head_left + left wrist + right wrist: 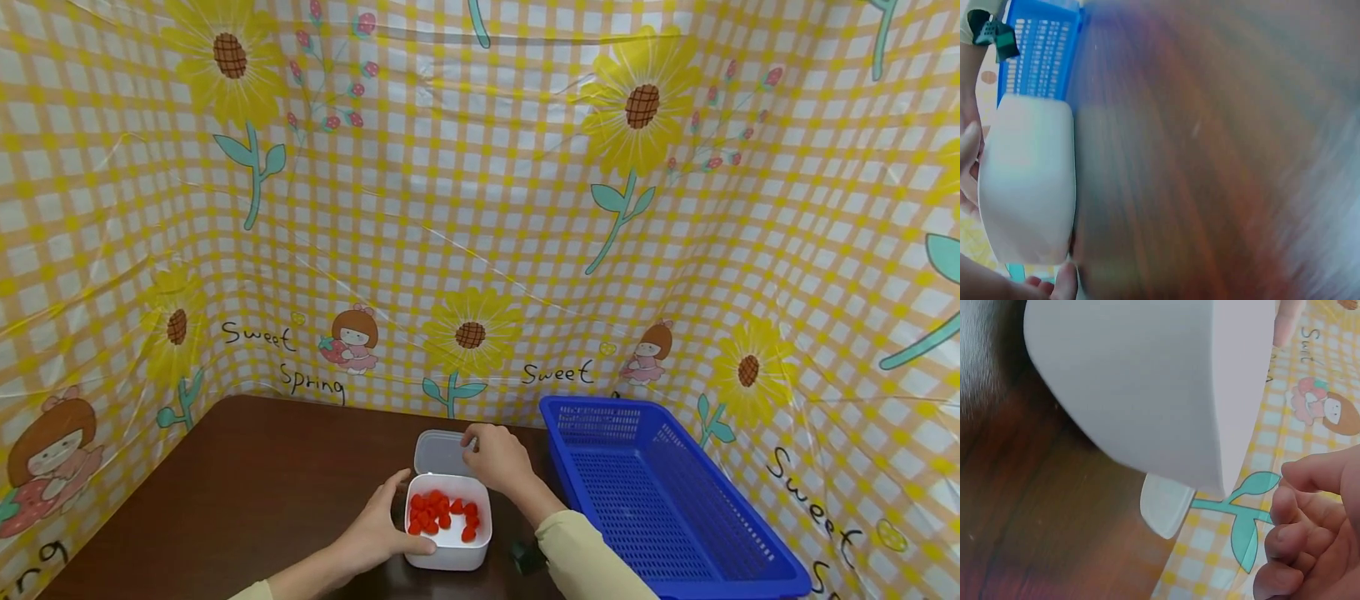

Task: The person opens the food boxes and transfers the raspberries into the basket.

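Container (450,559): smooth white plastic, satin look. Lid (435,454): translucent plastic, smooth. Basket (645,500): blue plastic, perforated, slight sheen. Desk (285,475): dark wood-look grain, glossy, reflective. Backdrop sheet (487,208): thin, plastic-like, creased, faint shine. Sleeve (592,558): matt cloth.

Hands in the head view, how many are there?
2: the left hand at the box's left side, the right hand by the lid.

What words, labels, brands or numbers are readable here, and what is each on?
"Sweet": three times on the checked cloth; again in the right wrist view, near one mostly hidden word.
"Spring": on the cloth, below the left "Sweet".
"ng": word cut off, cloth's lower left.
"S": word cut off, lower right.
No lettering shows on the white container or blue basket.
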`<state>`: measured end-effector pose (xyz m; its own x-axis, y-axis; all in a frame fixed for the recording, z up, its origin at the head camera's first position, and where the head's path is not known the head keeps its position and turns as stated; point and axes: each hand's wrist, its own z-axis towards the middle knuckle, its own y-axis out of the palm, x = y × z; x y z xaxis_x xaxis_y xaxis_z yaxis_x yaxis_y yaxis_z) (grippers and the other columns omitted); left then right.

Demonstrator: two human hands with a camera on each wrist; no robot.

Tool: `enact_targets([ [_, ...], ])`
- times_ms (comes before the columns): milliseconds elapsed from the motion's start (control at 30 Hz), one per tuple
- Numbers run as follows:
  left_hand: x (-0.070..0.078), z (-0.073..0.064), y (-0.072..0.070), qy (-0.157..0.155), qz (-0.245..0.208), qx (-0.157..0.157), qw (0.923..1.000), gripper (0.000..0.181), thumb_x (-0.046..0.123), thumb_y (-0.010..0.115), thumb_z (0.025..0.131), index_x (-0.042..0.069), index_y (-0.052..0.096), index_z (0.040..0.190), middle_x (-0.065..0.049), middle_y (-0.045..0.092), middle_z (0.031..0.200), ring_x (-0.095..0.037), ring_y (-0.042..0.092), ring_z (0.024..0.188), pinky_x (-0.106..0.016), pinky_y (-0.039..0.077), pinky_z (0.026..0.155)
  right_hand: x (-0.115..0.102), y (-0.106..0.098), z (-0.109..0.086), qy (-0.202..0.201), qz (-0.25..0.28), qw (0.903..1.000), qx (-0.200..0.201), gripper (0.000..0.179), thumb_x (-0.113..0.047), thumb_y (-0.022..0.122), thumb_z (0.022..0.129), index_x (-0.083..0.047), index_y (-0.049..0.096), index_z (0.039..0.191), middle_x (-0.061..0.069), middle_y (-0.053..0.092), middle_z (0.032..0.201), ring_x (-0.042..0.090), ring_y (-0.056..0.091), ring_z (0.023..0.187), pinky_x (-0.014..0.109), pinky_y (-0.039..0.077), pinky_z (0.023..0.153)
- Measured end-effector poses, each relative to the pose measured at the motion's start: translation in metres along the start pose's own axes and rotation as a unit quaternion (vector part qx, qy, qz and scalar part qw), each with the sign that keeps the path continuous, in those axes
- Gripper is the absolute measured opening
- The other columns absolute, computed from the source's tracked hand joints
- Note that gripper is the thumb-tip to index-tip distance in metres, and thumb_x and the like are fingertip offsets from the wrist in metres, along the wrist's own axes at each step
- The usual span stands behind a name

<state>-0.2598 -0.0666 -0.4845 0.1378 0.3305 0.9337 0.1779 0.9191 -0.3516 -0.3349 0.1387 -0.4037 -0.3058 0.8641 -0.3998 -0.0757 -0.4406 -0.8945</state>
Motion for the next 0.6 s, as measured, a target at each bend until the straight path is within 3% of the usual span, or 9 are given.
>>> enact_targets([
  [167, 0.005, -0.007, 0.002, -0.020, -0.012, 0.039, 0.9990, 0.093, 0.033, 0.089, 0.074, 0.006, 0.040, 0.149, -0.017, 0.052, 0.136, -0.035, 0.051, 0.122, -0.053, 0.048, 0.093, -0.002, -0.001, -0.005, 0.005, 0.069, 0.9976, 0.001, 0.013, -0.014, 0.073, 0.089, -0.011, 0.073, 0.101, 0.001, 0.066, 0.077, 0.014, 0.057, 0.061, 0.029, 0.048, 0.054],
  [300, 0.008, -0.013, 0.004, -0.023, -0.032, 0.069, 0.9968, 0.080, 0.028, 0.086, 0.078, 0.005, 0.047, 0.144, -0.015, 0.056, 0.130, -0.029, 0.053, 0.114, -0.039, 0.049, 0.082, -0.001, 0.001, -0.011, -0.009, 0.124, 0.9922, 0.005, 0.015, -0.009, 0.071, 0.088, -0.006, 0.073, 0.102, 0.003, 0.065, 0.073, 0.015, 0.055, 0.061, 0.029, 0.047, 0.054],
  [600, 0.008, -0.018, 0.011, -0.008, -0.059, 0.101, 0.9931, 0.064, 0.017, 0.083, 0.080, 0.003, 0.055, 0.136, -0.015, 0.060, 0.118, -0.028, 0.057, 0.106, -0.035, 0.050, 0.075, -0.002, 0.007, -0.023, 0.023, 0.224, 0.9744, 0.006, 0.016, -0.010, 0.070, 0.089, -0.004, 0.075, 0.103, 0.002, 0.058, 0.070, 0.016, 0.050, 0.065, 0.028, 0.042, 0.058],
])
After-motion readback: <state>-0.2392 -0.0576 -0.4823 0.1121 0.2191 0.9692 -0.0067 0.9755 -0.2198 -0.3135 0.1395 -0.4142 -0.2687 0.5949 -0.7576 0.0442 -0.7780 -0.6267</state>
